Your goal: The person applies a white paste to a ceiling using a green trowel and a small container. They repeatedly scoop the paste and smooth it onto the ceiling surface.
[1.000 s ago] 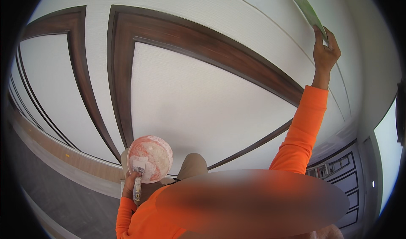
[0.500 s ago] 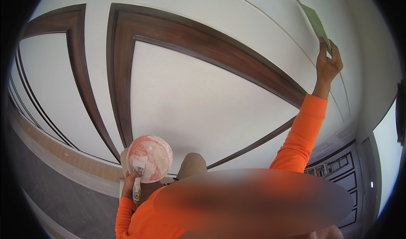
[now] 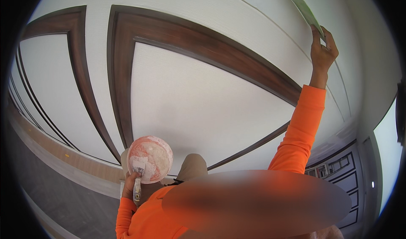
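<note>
Raised high at the right, my right hand [image 3: 324,56] pinches the lower end of a thin, flat green spreader [image 3: 305,10]. The spreader's far edge lies close against the white wall near the top; whether it touches cannot be made out. Low at the left, my left hand [image 3: 130,185] is closed at the rim of a round pinkish bowl [image 3: 158,156] smeared with white paste. The same hand grips a putty knife [image 3: 137,189], its paste-covered blade lying over the bowl and its handle pointing down toward me.
Dark brown wood moulding [image 3: 203,40] frames a white wall panel [image 3: 198,99] before me. More framed panels run off to the left, above a pale wood ledge [image 3: 63,152] and grey floor [image 3: 63,190]. A ladder [image 3: 330,167] shows at the far right.
My right hand and the green spreader have moved up and a little left along the wall. The left hand, bowl and putty knife stay nearly in place.
</note>
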`<state>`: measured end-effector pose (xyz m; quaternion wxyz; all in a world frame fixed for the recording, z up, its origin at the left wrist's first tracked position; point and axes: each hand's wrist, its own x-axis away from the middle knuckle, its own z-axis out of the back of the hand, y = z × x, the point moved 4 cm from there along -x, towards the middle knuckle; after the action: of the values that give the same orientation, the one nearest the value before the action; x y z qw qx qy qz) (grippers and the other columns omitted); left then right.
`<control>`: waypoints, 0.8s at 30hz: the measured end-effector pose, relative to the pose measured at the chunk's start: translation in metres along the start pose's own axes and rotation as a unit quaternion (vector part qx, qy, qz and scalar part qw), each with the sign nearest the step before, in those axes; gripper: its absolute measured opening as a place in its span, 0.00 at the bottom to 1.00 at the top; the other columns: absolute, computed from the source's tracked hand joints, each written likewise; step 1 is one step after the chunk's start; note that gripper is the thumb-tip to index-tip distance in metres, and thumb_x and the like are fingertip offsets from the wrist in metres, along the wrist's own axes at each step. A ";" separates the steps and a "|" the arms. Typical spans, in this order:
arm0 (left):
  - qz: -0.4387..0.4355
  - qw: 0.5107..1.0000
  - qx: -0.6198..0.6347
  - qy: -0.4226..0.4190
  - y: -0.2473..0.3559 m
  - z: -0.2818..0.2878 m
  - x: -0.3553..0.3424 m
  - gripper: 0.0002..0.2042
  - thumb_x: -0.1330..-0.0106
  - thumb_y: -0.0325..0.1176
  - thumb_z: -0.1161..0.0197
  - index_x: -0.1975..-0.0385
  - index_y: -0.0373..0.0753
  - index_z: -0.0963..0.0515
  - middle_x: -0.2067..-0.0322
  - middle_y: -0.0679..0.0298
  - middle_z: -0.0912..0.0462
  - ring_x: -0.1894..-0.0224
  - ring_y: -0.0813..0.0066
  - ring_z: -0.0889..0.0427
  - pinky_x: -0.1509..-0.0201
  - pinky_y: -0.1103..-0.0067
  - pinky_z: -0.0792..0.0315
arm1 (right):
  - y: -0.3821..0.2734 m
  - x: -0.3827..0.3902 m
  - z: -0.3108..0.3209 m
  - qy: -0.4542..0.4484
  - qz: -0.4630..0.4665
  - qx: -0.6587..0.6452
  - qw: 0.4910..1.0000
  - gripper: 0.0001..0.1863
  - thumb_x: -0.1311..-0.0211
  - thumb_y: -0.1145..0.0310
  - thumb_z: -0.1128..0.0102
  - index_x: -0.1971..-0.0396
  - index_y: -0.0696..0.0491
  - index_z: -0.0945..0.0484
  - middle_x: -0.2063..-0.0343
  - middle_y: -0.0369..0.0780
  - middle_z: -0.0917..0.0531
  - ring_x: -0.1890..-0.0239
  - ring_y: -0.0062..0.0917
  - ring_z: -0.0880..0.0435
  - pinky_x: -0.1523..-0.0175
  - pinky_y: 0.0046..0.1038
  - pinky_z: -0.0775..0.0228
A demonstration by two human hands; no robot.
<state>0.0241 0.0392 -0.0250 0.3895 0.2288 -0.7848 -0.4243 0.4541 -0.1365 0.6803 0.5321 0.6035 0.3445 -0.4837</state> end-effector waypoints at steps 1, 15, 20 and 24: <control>-0.004 1.000 0.001 -0.002 -0.001 0.000 -0.001 0.23 0.49 0.36 0.38 0.54 0.28 0.21 0.64 0.62 0.19 0.64 0.68 0.23 0.57 0.74 0.28 | -0.001 0.000 0.000 -0.002 -0.004 0.000 1.000 0.07 0.38 0.73 0.27 0.62 0.56 0.12 0.65 0.37 0.10 0.61 0.23 0.13 0.52 0.25 0.22; -0.007 1.000 -0.006 -0.007 -0.002 0.002 -0.002 0.20 0.49 0.37 0.38 0.59 0.29 0.20 0.68 0.64 0.20 0.66 0.70 0.23 0.59 0.74 0.29 | 0.000 -0.001 0.004 -0.010 -0.036 0.040 0.999 0.07 0.38 0.72 0.28 0.61 0.56 0.12 0.65 0.38 0.10 0.61 0.23 0.12 0.57 0.23 0.21; -0.015 1.000 -0.012 -0.005 0.003 -0.001 0.001 0.20 0.48 0.37 0.38 0.59 0.29 0.20 0.67 0.64 0.20 0.66 0.69 0.23 0.59 0.74 0.29 | 0.007 0.006 0.013 -0.002 -0.055 0.029 0.998 0.08 0.37 0.72 0.28 0.60 0.58 0.13 0.65 0.39 0.10 0.61 0.23 0.12 0.58 0.23 0.21; -0.001 1.000 -0.019 0.002 0.003 -0.001 0.002 0.20 0.48 0.37 0.38 0.58 0.29 0.19 0.67 0.64 0.20 0.66 0.70 0.23 0.59 0.74 0.29 | 0.011 0.014 0.023 0.001 -0.075 0.067 0.995 0.09 0.37 0.73 0.28 0.59 0.58 0.13 0.64 0.40 0.10 0.61 0.23 0.12 0.54 0.24 0.21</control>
<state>0.0233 0.0391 -0.0216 0.3949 0.2231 -0.7757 -0.4388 0.4637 -0.1622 0.6714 0.4519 0.6110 0.3562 -0.5436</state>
